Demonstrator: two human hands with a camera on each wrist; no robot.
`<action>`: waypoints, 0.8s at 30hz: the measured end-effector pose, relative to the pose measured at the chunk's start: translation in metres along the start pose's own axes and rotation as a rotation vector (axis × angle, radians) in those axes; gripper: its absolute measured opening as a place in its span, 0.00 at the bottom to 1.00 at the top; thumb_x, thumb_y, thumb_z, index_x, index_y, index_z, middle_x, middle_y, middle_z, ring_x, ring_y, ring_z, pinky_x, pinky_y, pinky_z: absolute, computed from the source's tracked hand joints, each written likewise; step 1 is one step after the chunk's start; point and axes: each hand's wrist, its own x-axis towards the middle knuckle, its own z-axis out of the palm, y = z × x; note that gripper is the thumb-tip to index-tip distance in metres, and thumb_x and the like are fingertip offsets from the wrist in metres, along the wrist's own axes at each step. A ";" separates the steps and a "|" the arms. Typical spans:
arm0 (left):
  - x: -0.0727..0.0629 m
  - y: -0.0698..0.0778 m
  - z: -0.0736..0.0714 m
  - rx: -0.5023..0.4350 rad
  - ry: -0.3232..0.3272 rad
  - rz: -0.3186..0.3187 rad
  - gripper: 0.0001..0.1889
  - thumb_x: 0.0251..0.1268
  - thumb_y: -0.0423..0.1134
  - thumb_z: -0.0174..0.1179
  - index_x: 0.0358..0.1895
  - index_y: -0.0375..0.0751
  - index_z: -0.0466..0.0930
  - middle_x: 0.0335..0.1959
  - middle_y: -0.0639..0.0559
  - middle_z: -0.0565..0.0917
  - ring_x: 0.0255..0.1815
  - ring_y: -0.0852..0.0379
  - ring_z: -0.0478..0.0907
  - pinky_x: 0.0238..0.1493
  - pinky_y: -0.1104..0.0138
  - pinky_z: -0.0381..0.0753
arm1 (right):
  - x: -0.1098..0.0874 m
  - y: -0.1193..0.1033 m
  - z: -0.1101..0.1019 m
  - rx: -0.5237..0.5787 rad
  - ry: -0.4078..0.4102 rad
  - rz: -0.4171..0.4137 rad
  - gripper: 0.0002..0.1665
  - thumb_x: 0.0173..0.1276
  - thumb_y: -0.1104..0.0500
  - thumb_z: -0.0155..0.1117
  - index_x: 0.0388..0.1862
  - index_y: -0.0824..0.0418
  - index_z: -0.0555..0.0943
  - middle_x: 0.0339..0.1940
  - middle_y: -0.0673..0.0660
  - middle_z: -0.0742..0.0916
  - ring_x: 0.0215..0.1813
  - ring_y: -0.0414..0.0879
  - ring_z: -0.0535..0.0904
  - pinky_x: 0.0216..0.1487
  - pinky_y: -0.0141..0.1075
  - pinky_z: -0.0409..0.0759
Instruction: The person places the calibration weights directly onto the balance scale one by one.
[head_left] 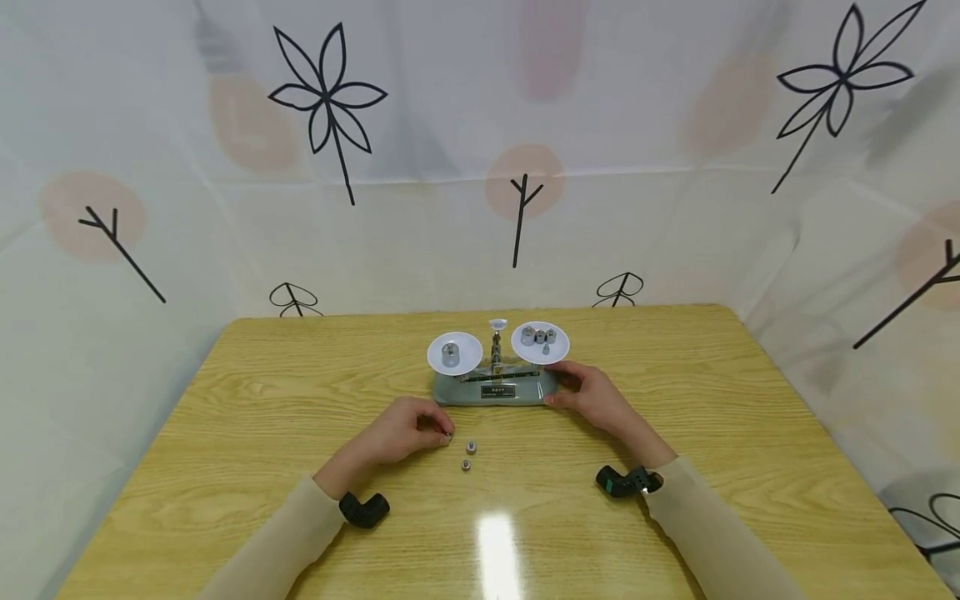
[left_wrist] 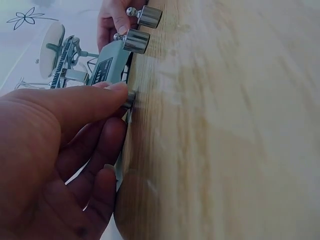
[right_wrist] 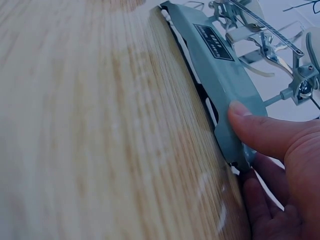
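A green balance scale [head_left: 461, 392] stands on the table with two white pans. On its left pan [head_left: 435, 362] sits one large metal weight [head_left: 450, 355]; the right pan [head_left: 561, 352] carries several smaller weights. My left hand [head_left: 401, 431] pinches a small metal weight [left_wrist: 130, 100] between thumb and fingers, low over the tabletop just in front of the scale; the fingers partly hide it. With thumb in front and fingers behind, my right hand [head_left: 595, 400] grips the right end of the scale's base [right_wrist: 227, 95]. Two knobbed weights [head_left: 471, 448] stand beside my left hand.
The wooden table [head_left: 300, 367] reaches back to a white patterned cloth [head_left: 420, 242], which also hangs at both sides. Each wrist wears a black camera mount. A bright light reflection [head_left: 497, 550] lies on the tabletop near the front.
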 end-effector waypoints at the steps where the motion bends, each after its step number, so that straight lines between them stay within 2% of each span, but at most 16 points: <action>1: 0.000 0.001 0.000 0.002 0.000 0.002 0.04 0.64 0.32 0.68 0.39 0.43 0.87 0.38 0.58 0.85 0.43 0.58 0.78 0.47 0.66 0.78 | 0.000 0.000 0.000 -0.004 0.000 -0.001 0.34 0.61 0.64 0.74 0.65 0.71 0.75 0.64 0.67 0.79 0.68 0.63 0.72 0.66 0.52 0.70; 15: 0.000 -0.002 0.000 -0.022 0.012 -0.008 0.03 0.63 0.34 0.69 0.39 0.44 0.87 0.38 0.56 0.85 0.42 0.58 0.78 0.46 0.66 0.77 | 0.000 -0.002 0.000 -0.001 -0.009 0.023 0.35 0.62 0.63 0.74 0.67 0.69 0.74 0.66 0.66 0.78 0.69 0.61 0.71 0.67 0.51 0.69; 24: 0.000 -0.001 -0.001 -0.005 0.038 0.018 0.04 0.63 0.35 0.69 0.39 0.46 0.87 0.37 0.59 0.85 0.40 0.60 0.78 0.42 0.66 0.79 | 0.000 -0.002 -0.001 -0.003 -0.006 0.023 0.34 0.61 0.64 0.75 0.66 0.69 0.75 0.65 0.66 0.78 0.69 0.61 0.71 0.67 0.52 0.69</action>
